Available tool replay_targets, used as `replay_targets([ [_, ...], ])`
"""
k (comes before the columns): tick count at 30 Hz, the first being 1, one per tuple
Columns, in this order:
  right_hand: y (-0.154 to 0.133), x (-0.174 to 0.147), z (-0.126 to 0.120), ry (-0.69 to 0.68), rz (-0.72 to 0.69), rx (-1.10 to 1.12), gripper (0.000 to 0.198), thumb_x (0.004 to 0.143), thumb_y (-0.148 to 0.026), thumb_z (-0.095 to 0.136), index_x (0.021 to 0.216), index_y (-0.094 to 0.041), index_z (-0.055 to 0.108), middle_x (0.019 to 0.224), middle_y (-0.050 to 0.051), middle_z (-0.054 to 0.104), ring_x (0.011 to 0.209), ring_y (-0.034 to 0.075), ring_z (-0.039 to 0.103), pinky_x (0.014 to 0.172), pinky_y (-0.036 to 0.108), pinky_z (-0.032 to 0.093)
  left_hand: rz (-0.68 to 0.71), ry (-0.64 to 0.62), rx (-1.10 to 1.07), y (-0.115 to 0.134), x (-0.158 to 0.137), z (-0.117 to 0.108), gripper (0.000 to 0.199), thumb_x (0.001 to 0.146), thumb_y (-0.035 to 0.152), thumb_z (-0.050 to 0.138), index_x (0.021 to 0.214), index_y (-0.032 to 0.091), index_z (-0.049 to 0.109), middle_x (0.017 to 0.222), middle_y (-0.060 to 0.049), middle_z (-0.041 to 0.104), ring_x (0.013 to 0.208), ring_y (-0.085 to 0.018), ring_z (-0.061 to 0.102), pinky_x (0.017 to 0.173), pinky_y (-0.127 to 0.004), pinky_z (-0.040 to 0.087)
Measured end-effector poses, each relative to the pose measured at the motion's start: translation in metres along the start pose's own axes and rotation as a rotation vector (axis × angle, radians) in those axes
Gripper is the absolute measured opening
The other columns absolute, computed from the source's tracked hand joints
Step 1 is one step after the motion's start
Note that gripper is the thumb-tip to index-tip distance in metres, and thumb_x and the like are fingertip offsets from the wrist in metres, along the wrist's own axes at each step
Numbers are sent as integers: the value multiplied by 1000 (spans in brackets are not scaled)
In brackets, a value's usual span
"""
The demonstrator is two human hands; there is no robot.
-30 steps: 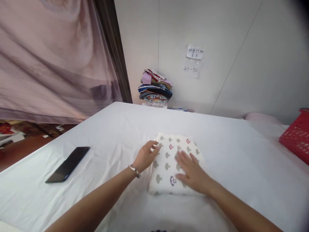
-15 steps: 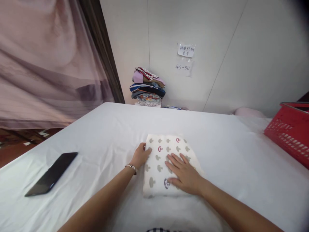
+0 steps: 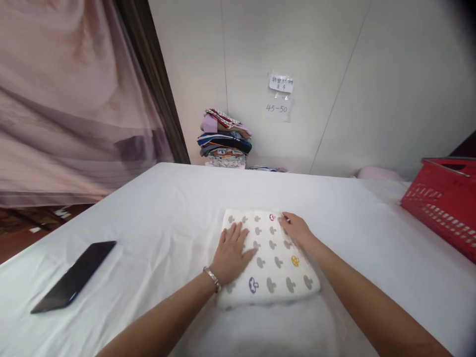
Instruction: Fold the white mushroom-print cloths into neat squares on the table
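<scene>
A folded white cloth (image 3: 266, 250) printed with grey mushrooms, plus a few red, purple and yellow ones, lies flat on the white-covered table. My left hand (image 3: 232, 255), with a bracelet at its wrist, rests palm down on the cloth's left side, fingers stretched out. At the upper right edge of the cloth is my right hand (image 3: 295, 228). Its fingers are bent and closed on that edge; the fingertips are partly hidden.
A black phone (image 3: 74, 276) lies on the table (image 3: 156, 208) at the left. On the right stands a red plastic basket (image 3: 442, 198). Beyond the far edge, a stack of folded clothes (image 3: 225, 141) sits against the wall. A pink curtain (image 3: 67, 99) hangs at the left.
My left hand has moved from the cloth's left edge onto its top and flattened. My right hand has slid from lying on the cloth to its upper right edge. The view has shifted slightly.
</scene>
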State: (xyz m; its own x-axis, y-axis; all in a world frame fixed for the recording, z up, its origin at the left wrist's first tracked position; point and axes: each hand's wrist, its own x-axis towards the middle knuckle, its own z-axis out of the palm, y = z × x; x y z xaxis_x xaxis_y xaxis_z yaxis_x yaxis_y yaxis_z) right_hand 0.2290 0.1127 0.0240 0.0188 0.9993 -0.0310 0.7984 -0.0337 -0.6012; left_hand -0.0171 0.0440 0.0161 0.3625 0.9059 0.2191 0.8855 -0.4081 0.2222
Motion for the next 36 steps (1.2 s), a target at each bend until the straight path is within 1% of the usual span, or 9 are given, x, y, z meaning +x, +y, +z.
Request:
replay_targets([
  [3,0,10,5,-54,54,37,31,77,-42,52,94,-19,63,92,7,66,83,22,60,70,29,42,16,-48,39,-1,-3,12,59,87,53,35,134,16,38,145,-11,29,135,-28,18,108,-50,18],
  [11,7,14,15,113,66,-2,25,73,-37,54,91,-21,57,88,5,64,80,20,56,63,27,37,74,-33,90,-3,-4,12,58,88,51,33,135,17,37,145,-9,28,135,-27,19,108,-49,18],
  [17,11,25,10,99,82,240,21,68,-38,59,77,-20,53,72,0,59,67,16,55,57,24,37,80,-1,84,-4,-4,16,57,87,52,33,134,19,37,145,-9,30,135,-27,19,108,-49,18],
  [23,17,28,16,125,120,115,22,69,-40,59,79,-20,55,73,1,60,69,16,55,59,25,36,83,-22,75,-2,-4,14,57,88,51,33,135,19,37,145,-9,29,135,-26,20,109,-49,17],
  [27,13,30,12,36,107,22,30,75,-47,53,86,-20,57,70,2,62,67,17,56,60,26,37,88,-13,59,-1,-4,13,56,88,51,34,134,18,38,144,-10,30,134,-27,20,109,-50,17],
  [29,7,31,7,1,88,-37,34,77,-48,49,89,-19,59,77,5,64,73,19,58,63,28,40,81,-14,51,0,-4,13,56,88,50,34,134,18,38,144,-10,30,135,-28,19,108,-50,17],
  [32,-10,27,5,90,-39,-155,42,81,-44,44,111,-16,55,112,12,59,103,24,53,83,34,40,74,-11,41,1,-4,12,56,88,50,35,134,18,38,144,-10,30,134,-27,20,109,-50,16],
  [34,-22,20,11,155,-217,-244,52,84,-42,42,127,-14,44,135,13,42,125,25,35,99,37,29,73,-5,40,2,-5,12,55,88,49,36,134,19,38,144,-9,30,134,-27,20,109,-50,16],
  [36,-32,13,21,90,-429,-324,59,86,-46,37,136,-16,34,146,10,27,135,23,17,107,40,15,72,-3,44,2,-5,13,56,88,50,36,134,19,37,144,-9,30,135,-27,20,109,-49,16],
])
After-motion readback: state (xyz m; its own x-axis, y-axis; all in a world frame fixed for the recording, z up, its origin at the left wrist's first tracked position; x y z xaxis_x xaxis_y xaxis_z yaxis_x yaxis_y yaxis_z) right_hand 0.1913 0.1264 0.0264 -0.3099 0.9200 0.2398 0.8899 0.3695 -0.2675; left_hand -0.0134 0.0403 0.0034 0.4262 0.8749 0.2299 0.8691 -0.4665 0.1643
